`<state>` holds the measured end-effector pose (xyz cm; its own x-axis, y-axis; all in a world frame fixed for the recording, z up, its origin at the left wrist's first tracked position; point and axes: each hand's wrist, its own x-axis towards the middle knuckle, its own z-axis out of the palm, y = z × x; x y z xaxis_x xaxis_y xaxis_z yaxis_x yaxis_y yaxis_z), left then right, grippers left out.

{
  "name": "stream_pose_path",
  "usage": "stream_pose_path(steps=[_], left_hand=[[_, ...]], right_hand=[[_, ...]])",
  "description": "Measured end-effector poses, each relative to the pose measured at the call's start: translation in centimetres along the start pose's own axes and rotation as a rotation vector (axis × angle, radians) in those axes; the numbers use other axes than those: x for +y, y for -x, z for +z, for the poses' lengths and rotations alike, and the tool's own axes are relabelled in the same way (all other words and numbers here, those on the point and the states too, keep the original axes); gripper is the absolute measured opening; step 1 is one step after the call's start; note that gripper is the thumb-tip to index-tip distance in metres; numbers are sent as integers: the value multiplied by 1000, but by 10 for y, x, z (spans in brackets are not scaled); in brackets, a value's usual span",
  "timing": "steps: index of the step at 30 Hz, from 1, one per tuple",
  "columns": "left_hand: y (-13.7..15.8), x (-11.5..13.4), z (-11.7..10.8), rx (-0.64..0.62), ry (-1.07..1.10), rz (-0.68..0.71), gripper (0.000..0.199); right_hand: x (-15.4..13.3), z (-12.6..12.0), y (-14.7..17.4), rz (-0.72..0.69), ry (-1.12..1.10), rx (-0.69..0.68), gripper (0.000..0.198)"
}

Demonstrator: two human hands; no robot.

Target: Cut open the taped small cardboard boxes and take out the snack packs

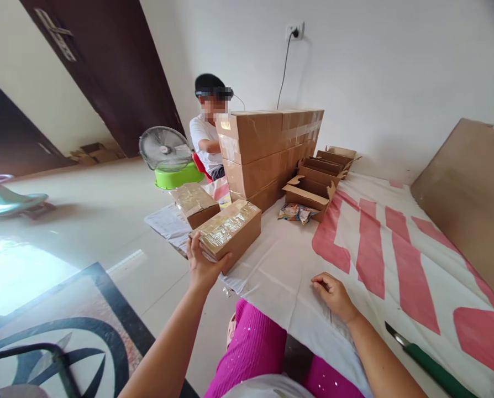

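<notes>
My left hand grips the near end of a cardboard box, thumb on one side and fingers on the other. Shiny clear tape covers the top of this box, which lies at the left edge of the table. My right hand rests over the cloth near the front edge, fingers curled in, with nothing visible in them. Another taped box lies just beyond the held one. To the right of my right forearm is a knife with a green handle and its blade showing.
Stacked taped cartons form a wall across the table. Open boxes stand in a row beside them, with colourful packets in front. A large cardboard sheet leans at right. A co-worker sits behind the stack, near a fan.
</notes>
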<state>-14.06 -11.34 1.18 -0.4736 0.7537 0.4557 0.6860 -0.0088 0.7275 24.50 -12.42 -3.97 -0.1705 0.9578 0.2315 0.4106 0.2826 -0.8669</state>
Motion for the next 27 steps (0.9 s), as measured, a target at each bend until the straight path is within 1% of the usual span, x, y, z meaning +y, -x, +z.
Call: stream_pose_path(steps=[2,3,5,6,8,10,11,13,14,15,16,18,20,22,24,25,26,27], left_hand=[[7,5,6,13,8,31,100],[11,8,8,-2,21,55,96],[20,16,13,-75,83,115,92],[24,20,15,-134,134,150,91],[32,29,21,-304,279,224,89],[40,39,29,-548,437,298,91],[44,44,34,-682,503,333,93],[52,54,46,-932,600,391,102],[56,59,53,-1029,642,408,106],[59,63,60,-1101,689,415,109],[63,66,66,-1144,741,413,110],[70,70,75,-1166,832,403,109],[76,71,79,-1145,859,414,104],[79,69,76,-1124,818,466,101],[73,64,71,-1081,760,539,102],[65,62,66,-1013,733,567,100],[52,59,61,-896,693,583,97],[35,55,55,-734,637,573,91]], right_hand=[[2,0,0,25,-47,123,26],[3,-1,0,44,-55,205,29],[7,-5,-2,87,-47,390,36],[9,-8,-3,111,-46,484,39],[10,-18,-6,154,-58,641,43],[8,-29,-6,181,-84,736,45],[5,-36,-4,189,-96,760,45],[-1,-48,3,206,-135,768,44],[-4,-54,9,222,-166,759,43],[-6,-60,16,243,-197,742,43],[-6,-66,24,269,-221,718,42],[-3,-79,42,319,-212,654,40],[3,-95,62,337,-87,570,39],[11,-114,83,333,137,486,41],[19,-133,104,326,421,424,44],[23,-141,115,328,558,398,45],[27,-147,125,334,675,368,46],[31,-152,134,337,760,332,46]])
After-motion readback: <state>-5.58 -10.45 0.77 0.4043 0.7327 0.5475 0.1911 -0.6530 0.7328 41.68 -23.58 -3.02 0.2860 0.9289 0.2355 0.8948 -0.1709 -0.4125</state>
